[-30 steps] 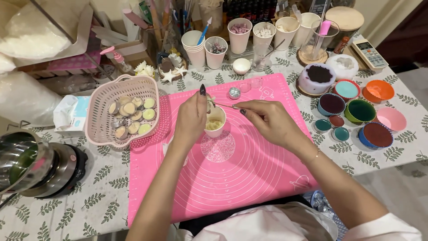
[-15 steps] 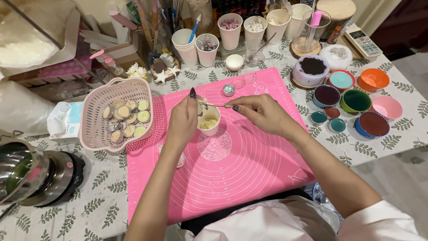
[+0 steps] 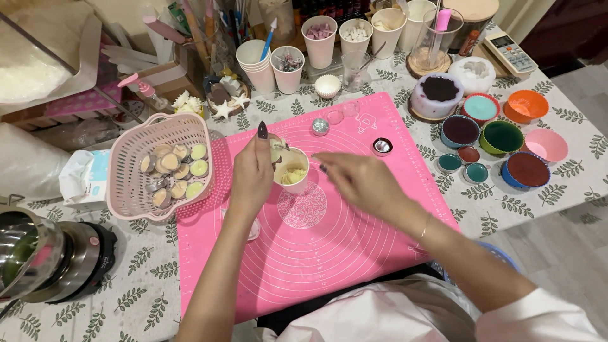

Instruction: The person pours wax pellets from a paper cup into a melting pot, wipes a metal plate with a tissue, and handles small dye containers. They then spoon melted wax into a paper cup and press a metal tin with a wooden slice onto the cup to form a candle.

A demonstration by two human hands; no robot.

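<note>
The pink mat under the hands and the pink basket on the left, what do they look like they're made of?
The pink mat looks like silicone: matte, thin, lying flat, printed with white circles and ruler marks. The pink basket looks like moulded plastic: stiff slotted walls with a slight sheen. The small cup held by the left hand may be paper or plastic; I can't tell which.

Left hand grips the small white cup of pale yellow stuff on the pink mat mid-desk; right hand reaches in just beside it. Pink basket of small round pieces sits toward the left edge.
</note>
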